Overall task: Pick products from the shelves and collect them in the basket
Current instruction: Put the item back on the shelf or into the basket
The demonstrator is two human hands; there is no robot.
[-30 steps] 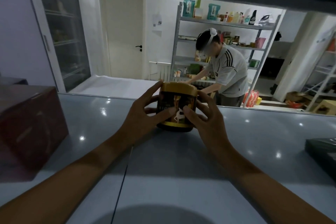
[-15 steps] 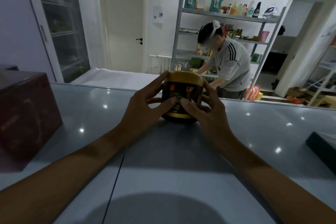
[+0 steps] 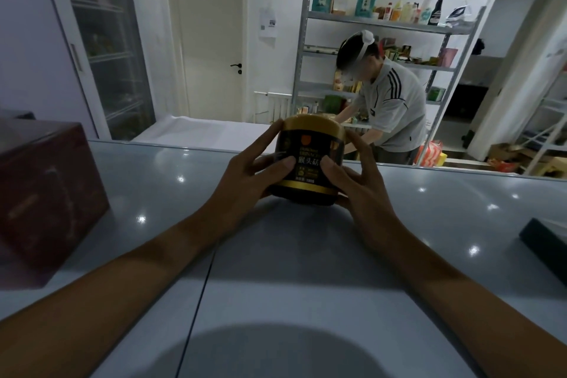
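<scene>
A round black tin with a gold lid and gold band [image 3: 310, 144] sits at the middle of a glossy grey shelf board [image 3: 276, 301]. My left hand [image 3: 248, 175] grips its left side, thumb across the label. My right hand [image 3: 356, 178] grips its right side, thumb on the front. The tin's label faces me. Whether its base touches the shelf cannot be told. No basket is in view.
A dark red box [image 3: 46, 196] stands on the shelf at the left. A dark flat box [image 3: 546, 242] lies at the right edge. Beyond the shelf, a person [image 3: 386, 110] bends at a metal rack of products [image 3: 383, 49]. A shelf board hangs overhead.
Both hands have turned the tin round, so that the label with white writing now faces me. My view has shifted slightly.
</scene>
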